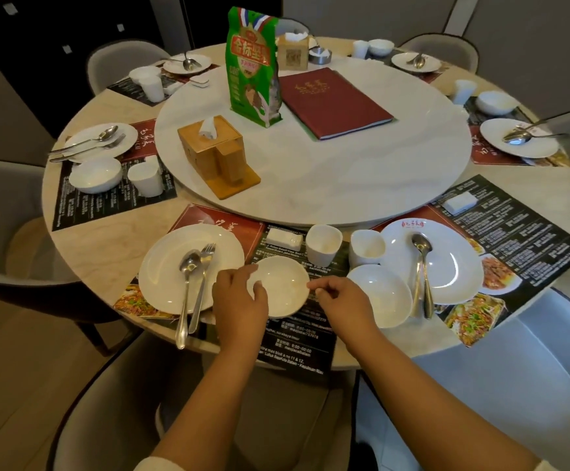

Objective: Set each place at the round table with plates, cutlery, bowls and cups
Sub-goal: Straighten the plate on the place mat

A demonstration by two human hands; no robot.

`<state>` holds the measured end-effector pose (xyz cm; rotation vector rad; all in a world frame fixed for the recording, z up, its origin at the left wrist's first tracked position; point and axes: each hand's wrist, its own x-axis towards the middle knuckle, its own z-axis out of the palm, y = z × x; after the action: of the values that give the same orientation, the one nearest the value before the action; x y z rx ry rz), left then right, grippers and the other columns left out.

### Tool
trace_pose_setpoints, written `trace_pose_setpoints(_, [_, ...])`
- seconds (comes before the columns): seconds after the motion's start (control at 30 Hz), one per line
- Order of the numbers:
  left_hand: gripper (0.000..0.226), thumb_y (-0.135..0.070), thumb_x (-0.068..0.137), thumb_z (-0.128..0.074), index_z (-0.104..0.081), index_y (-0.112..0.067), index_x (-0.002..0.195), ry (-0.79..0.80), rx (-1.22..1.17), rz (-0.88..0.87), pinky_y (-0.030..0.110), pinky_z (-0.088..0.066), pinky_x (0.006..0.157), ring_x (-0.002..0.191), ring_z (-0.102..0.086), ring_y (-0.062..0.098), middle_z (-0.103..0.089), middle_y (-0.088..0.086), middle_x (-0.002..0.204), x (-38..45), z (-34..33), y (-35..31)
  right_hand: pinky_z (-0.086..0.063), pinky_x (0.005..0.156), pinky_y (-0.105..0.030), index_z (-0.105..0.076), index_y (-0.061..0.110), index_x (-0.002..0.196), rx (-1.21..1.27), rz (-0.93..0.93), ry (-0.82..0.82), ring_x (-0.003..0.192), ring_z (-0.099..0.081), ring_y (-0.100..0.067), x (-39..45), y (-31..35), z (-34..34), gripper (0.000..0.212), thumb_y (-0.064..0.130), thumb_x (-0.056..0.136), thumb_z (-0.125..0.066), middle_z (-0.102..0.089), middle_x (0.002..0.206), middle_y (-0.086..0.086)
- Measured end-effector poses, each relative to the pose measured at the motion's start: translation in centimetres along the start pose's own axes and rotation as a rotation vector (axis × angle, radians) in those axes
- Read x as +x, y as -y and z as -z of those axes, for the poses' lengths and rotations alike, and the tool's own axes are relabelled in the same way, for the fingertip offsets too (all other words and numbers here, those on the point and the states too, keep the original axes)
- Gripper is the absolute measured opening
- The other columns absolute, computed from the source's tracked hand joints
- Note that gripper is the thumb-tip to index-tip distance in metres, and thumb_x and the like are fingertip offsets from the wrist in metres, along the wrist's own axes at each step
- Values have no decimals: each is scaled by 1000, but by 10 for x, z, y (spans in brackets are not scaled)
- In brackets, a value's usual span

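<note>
Bowl [281, 287] is the thing you handle now; it sits upright, mouth up, on the paper mat [297, 338] at the near edge of the bench [106, 229], just right of the plate [171, 263]. From the head camera, your left hand [239, 300] holds its left rim with curled fingers. Your right hand [341, 297] is just beside the right rim with fingers loosely bent; I cannot tell if it touches. The bowl is round, so it has no long axis. On the plate, the spoon [186, 294] and fork [202, 283] lie with handles toward you and heads pointing to the turntable [344, 171]. The cup [322, 244] stands behind the bowl. I judge the task nearly finished: every place in view already shows a plate, cutlery, a bowl and a cup, and only this bowl needs its final position.
</note>
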<state>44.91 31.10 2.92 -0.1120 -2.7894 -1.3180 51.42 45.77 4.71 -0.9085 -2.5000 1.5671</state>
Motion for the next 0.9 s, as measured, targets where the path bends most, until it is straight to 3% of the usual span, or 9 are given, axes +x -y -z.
trace_pose_setpoints(0.1, [22,-15,91,-56,-64,-30,106,29,-69,-49,26,-47,85,106,-53,11,-52,-7,115,-4,-15,-34,-44,80,-19,-71,30,97,48,-10,-61,100,-57,-6,0,-7,27,21,19,97,-53,-66,106,10])
trace_pose_setpoints(0.23, [16,-15,93,-57,-65,-26,101,129,-171,-117,16,-40,76,95,-56,7,-57,-9,104,-17,-49,-87,-48,83,-28,-72,29,93,62,-32,-228,95,-59,-11,11,-29,84,20,19,95,-54,-67,99,11])
trace_pose_setpoints(0.37, [16,-17,92,-60,-65,-31,99,214,-258,-102,6,-40,75,92,-59,2,-65,-12,102,-37,-98,-131,-55,84,-40,-71,29,95,93,-112,-377,91,-65,-20,27,-60,141,23,15,92,-53,-71,103,2])
trace_pose_setpoints(0.5, [18,-18,94,-57,-67,-33,98,286,-326,-17,7,-41,77,96,-62,1,-68,-16,101,-50,-145,-167,-51,88,-36,-70,23,108,9,-214,-490,104,-60,-23,55,-93,189,26,10,89,-58,-65,117,-6])
trace_pose_setpoints(0.67, [20,-18,95,-56,-67,-34,96,251,-328,86,8,-42,75,93,-60,1,-67,-15,101,-54,-183,-193,-49,91,-39,-58,9,127,-69,-304,-450,114,-56,-30,88,-127,217,39,10,88,-59,-55,130,-13])
trace_pose_setpoints(0.9, [18,-18,96,-55,-70,-25,103,195,-332,153,7,-41,70,91,-59,2,-67,-11,104,-62,-203,-205,-39,77,-26,-65,9,118,-36,-343,-308,96,-58,-26,102,-147,232,27,12,93,-55,-67,113,-10])
